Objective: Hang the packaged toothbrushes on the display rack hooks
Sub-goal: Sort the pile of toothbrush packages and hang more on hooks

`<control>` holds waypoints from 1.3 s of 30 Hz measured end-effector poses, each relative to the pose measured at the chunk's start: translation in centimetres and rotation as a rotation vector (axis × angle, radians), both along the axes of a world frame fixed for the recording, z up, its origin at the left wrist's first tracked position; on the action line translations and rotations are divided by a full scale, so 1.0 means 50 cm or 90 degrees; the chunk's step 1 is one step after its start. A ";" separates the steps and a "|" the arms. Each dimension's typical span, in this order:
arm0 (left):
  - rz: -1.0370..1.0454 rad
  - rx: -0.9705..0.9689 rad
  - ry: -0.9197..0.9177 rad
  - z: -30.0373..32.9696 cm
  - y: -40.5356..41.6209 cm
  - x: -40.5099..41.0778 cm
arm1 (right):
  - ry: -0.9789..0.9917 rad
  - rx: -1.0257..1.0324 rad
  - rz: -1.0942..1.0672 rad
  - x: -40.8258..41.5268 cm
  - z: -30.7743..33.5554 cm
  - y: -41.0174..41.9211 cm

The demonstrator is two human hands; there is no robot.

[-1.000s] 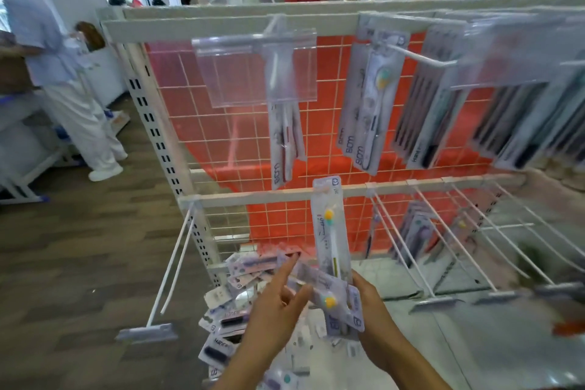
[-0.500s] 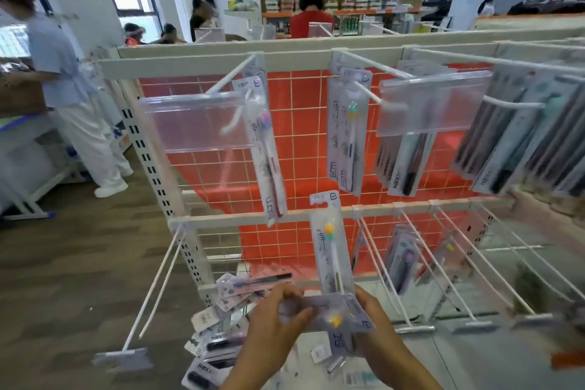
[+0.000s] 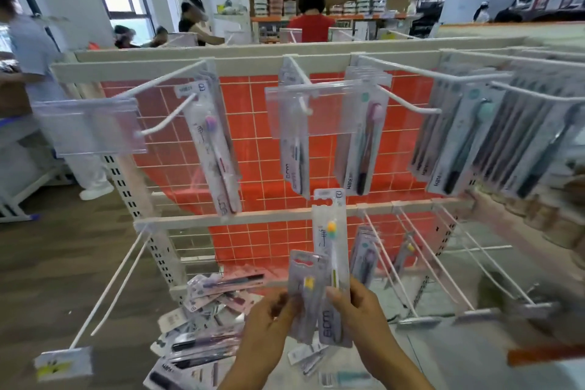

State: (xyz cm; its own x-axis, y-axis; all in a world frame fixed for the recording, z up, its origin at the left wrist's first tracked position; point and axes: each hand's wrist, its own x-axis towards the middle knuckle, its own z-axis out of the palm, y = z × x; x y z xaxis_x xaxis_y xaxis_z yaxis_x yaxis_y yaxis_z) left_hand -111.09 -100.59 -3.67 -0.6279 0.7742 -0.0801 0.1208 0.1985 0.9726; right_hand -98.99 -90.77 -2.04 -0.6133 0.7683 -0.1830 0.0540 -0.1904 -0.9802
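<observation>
Rack [image 3: 247, 218]: packs [image 3: 361, 143] hang on top hooks. Below rack, left hand [image 3: 269, 320] grip pinches short pack [image 3: 305, 291]; right hand [image 3: 357, 310] grip pinches tall pack [image 3: 330, 244].

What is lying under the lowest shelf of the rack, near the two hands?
A loose pile of packaged toothbrushes lies there, overlapping. The left hand and its forearm cover the pile's right part, so how far it extends is hidden.

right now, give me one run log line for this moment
stage: sorting packs | left hand: holds shorter toothbrush pack | right hand: holds tall toothbrush pack upright | hung: neither | spare packs: piled below rack
</observation>
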 end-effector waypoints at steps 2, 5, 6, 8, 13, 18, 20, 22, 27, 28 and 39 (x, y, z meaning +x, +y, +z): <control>0.031 0.021 -0.025 0.007 0.009 0.018 | -0.008 0.011 -0.006 0.020 -0.001 0.015; 0.053 0.029 -0.062 0.018 0.024 0.046 | -0.012 0.008 -0.003 0.044 -0.001 0.033; 0.060 0.033 -0.076 0.017 0.029 0.053 | -0.007 0.005 0.004 0.050 -0.001 0.037; 0.062 0.047 -0.107 0.018 0.038 0.065 | 0.006 0.003 0.024 0.058 -0.001 0.044; 0.073 0.079 -0.180 0.028 0.057 0.087 | 0.063 -0.077 0.033 0.077 0.004 0.057; 0.087 0.096 -0.227 0.032 0.065 0.111 | 0.061 -0.073 0.067 0.105 -0.011 0.075; 0.093 0.092 -0.240 0.030 0.061 0.118 | 0.069 -0.073 0.053 0.118 -0.014 0.079; 0.116 0.094 -0.253 0.024 0.053 0.117 | 0.080 -0.061 0.029 0.132 -0.017 0.083; 0.180 0.097 -0.248 0.011 0.031 0.108 | 0.075 -0.028 -0.081 0.172 -0.028 0.085; 0.181 0.095 -0.245 0.009 0.026 0.110 | 0.072 -0.029 -0.108 0.176 -0.033 0.081; 0.137 0.051 -0.242 -0.051 -0.019 0.161 | -0.033 0.056 -0.114 0.187 -0.120 -0.045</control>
